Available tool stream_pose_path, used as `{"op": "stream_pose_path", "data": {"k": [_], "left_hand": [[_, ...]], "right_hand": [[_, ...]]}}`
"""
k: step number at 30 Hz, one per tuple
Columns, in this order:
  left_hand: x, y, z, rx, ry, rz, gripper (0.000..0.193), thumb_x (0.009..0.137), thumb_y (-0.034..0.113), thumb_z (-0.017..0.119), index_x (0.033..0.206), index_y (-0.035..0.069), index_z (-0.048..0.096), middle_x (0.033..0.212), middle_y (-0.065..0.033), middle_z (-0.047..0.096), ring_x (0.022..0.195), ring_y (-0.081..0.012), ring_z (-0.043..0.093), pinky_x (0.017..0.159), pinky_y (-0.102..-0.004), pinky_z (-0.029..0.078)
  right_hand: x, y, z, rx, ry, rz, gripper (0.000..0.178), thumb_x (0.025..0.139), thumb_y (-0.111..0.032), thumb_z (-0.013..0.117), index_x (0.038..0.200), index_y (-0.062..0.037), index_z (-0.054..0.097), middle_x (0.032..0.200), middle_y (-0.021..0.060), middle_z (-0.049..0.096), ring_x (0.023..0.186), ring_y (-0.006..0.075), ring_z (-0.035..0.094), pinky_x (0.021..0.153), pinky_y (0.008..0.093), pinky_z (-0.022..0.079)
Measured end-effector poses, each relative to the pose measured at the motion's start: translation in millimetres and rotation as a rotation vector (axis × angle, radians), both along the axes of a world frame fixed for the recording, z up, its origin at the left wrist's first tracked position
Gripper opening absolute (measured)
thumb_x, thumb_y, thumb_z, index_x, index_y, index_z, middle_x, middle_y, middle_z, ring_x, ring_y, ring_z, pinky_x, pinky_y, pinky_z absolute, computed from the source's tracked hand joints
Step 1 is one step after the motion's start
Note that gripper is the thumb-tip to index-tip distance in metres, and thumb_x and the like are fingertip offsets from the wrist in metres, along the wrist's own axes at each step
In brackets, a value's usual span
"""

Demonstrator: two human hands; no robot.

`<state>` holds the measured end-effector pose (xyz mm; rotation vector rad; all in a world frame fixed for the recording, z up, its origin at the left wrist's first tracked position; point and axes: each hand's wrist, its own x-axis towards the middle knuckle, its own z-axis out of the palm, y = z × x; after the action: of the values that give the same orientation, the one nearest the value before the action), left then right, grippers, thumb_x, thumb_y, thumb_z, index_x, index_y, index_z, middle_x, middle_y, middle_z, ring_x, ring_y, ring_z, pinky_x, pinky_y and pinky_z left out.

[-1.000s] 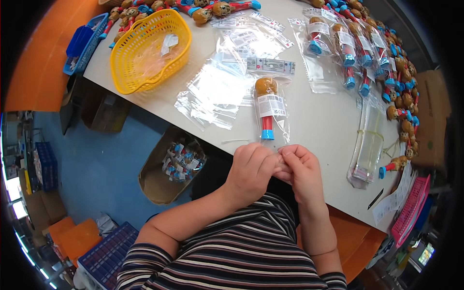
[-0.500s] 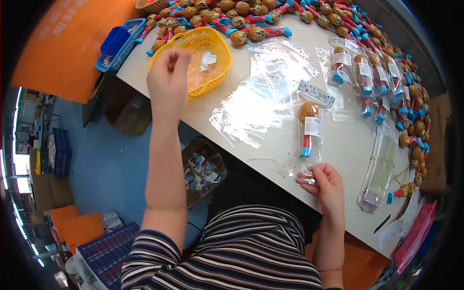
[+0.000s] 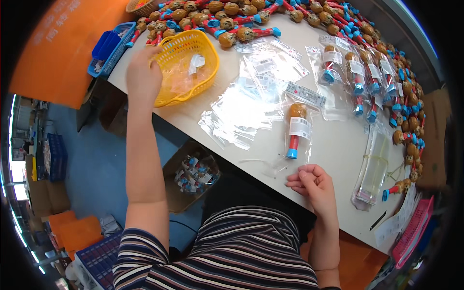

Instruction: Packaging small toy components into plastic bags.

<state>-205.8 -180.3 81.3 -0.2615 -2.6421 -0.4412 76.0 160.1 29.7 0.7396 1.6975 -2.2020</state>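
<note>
My left hand (image 3: 143, 75) is over the left rim of a yellow plastic basket (image 3: 212, 72), its fingers curled; whatever they hold, if anything, is hidden. Clear film and a white scrap (image 3: 196, 63) lie inside the basket. On the table before me is a clear plastic bag (image 3: 308, 113) with a printed header. In it lies a maraca-like toy (image 3: 294, 140) with a brown round head, red handle, blue end and white label. My right hand (image 3: 314, 183) pinches clear film by the bag's lower end, close to the table's front edge.
Flat clear bags (image 3: 241, 113) lie spread mid-table. Bagged toys (image 3: 355, 72) lie at right, loose toys (image 3: 244, 34) along the back. A bundle of clear sleeves (image 3: 372, 166) sits right, a blue basket (image 3: 108, 48) far left. Below the table edge stands a filled box (image 3: 193, 176).
My left hand has moved left, from above the yellow basket to its left rim. The right hand stays by the bag's lower end, and the whole view has shifted slightly.
</note>
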Motion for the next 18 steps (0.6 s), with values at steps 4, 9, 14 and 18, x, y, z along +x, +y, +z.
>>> {"op": "stream_pose_path", "data": {"k": [4,9,14,18], "left_hand": [[94,71,9,0.348,0.148,-0.581,0.026,0.079,0.000,0.067,0.104,0.006,0.066,0.106,-0.0167,0.066,0.103,-0.0331,0.062,0.091,-0.0404,0.049],[163,111,-59,0.187,-0.198,-0.984,0.047,0.074,-0.004,0.064,0.119,0.010,0.064,0.126,-0.0158,0.057,0.112,-0.0346,0.058,0.094,-0.0415,0.048],[170,132,-78,0.282,0.037,-1.040,0.042,0.071,-0.001,0.069,0.111,0.012,0.070,0.128,-0.0137,0.057,0.109,-0.0309,0.060,0.088,-0.0404,0.051],[167,142,-82,0.184,0.163,-1.146,0.038,0.071,0.004,0.072,0.108,0.012,0.071,0.124,-0.0125,0.059,0.105,-0.0290,0.062,0.085,-0.0378,0.053]], "right_hand": [[9,5,-5,0.013,0.059,-0.019,0.024,0.096,-0.008,0.058,0.117,0.0027,0.053,0.097,0.0145,0.069,0.082,0.0167,0.069,0.074,0.0246,0.055],[24,15,-2,0.329,0.107,0.069,0.033,0.093,-0.005,0.062,0.124,0.0007,0.053,0.095,0.0127,0.070,0.078,0.0151,0.066,0.070,0.0256,0.054],[16,29,-14,1.344,0.711,0.224,0.032,0.079,-0.004,0.074,0.110,-0.0066,0.066,0.113,0.0160,0.064,0.086,0.0257,0.067,0.074,0.0308,0.055],[-4,31,-5,1.500,1.077,0.414,0.029,0.070,-0.005,0.073,0.099,-0.0062,0.070,0.119,0.0125,0.063,0.086,0.0269,0.065,0.074,0.0345,0.055]]}}
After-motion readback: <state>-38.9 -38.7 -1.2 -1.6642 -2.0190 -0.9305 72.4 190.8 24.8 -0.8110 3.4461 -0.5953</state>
